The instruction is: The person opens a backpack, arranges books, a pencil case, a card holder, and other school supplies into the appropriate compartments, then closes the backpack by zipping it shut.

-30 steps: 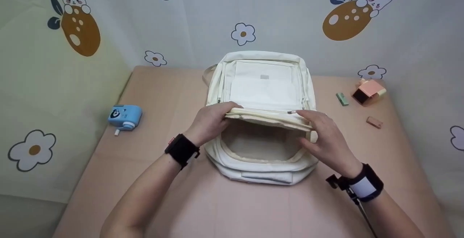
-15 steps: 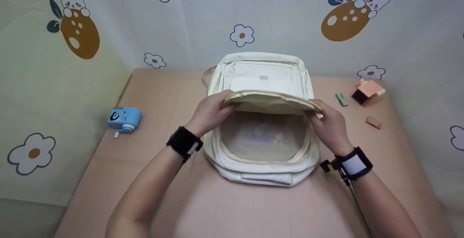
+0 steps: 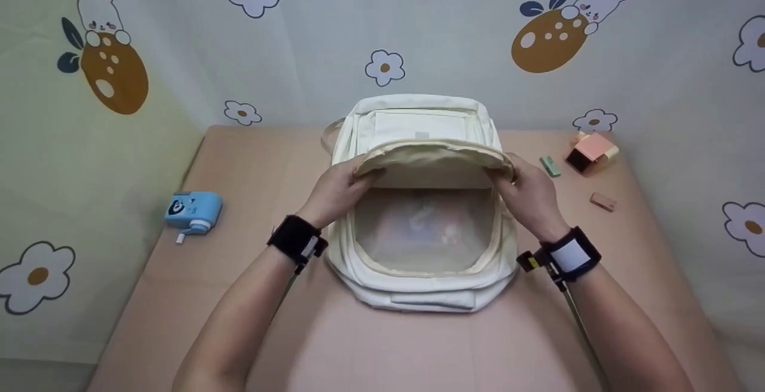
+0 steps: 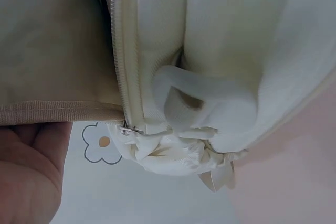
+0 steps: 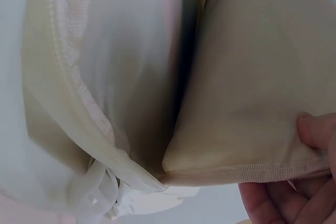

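Note:
A cream backpack lies in the middle of the table, its zipped front panel lifted and folded back. My left hand grips the panel's left edge; my right hand pinches its right edge. Below the panel the main compartment gapes, with blurred, faintly coloured shapes inside. In the left wrist view the fingers of the left hand lie beneath the panel's bound edge, near the zipper. In the right wrist view the right thumb presses the panel's lining, fingers curled under the edge.
A blue toy camera-like box with a crank sits at the table's left edge. To the right are a pink-orange box-shaped toy, a small green block and a small reddish-brown block. A patterned cloth hangs behind the table.
Both hands have raised the panel and folded it back, widening the opening. My right hand, earlier loosely at the panel's corner, now grips its edge. The head view has shifted slightly.

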Motion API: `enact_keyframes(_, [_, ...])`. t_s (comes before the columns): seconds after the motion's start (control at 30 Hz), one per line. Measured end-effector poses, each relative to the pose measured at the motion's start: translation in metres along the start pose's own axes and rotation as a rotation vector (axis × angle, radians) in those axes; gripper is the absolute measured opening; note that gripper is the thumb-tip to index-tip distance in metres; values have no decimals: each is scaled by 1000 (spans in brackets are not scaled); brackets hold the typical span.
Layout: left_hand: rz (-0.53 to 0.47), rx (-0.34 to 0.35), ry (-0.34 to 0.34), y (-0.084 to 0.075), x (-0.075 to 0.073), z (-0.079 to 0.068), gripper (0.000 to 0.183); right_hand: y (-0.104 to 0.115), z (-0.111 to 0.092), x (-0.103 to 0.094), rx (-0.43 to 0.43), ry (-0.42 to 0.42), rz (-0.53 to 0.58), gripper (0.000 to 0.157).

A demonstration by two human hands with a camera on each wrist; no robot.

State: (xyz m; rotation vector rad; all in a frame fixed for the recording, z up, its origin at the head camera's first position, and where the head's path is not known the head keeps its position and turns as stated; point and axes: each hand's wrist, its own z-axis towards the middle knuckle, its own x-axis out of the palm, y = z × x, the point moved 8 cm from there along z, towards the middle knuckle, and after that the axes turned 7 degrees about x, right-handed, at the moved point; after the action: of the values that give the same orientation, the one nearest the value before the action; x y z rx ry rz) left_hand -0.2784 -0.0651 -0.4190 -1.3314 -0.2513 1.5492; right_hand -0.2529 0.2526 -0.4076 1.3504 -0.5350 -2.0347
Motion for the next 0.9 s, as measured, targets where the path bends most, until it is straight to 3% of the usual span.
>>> enact_keyframes(0.2, [-8, -83, -72, 6, -7, 4, 35, -15, -1, -6, -6, 138, 44, 38])
enact_keyframes(0.27, [-22, -110, -79, 8, -7, 4, 35, -32, -1, -17, 49, 136, 39, 47])
enact_keyframes(0.43, [-33, -150, -85, 9, -6, 8, 34, -93, 8, -56, 314, 65, -54, 60])
enact_keyframes(0.5, [-44, -155, -88, 9, -6, 10, 33, -119, 15, -67, 390, 82, -98, 65])
enact_keyframes(0.7, [-48, -162, -85, 10, -8, 12, 33, -180, 39, -75, 475, 167, -210, 82])
enact_keyframes(0.9, [-56, -162, -79, 10, -6, 11, 35, -208, 47, -71, 557, 212, -229, 96])
